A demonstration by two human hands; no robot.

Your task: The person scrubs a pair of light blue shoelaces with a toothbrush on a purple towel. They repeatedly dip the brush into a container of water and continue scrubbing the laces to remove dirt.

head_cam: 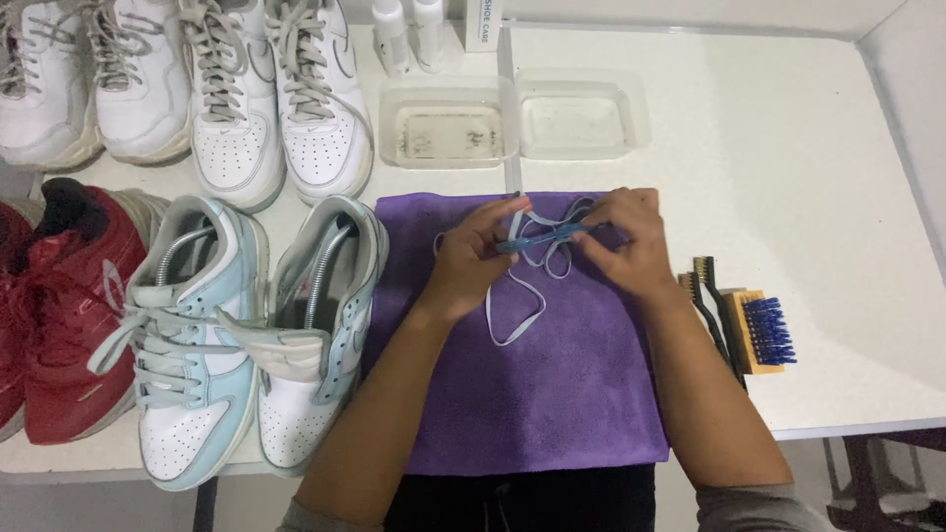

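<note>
the pale blue shoelace (532,258) runs between the two hands, pinched by the left hand (471,258) at one side and the right hand (627,241) at the other. its slack loops hang below the fingers onto the purple cloth (552,394) under both hands on the counter (788,148).

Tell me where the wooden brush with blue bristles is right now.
In the head view, the wooden brush with blue bristles lies on the white table, just right of the purple cloth, beside the thin black-handled brushes and near the right hand.
</note>
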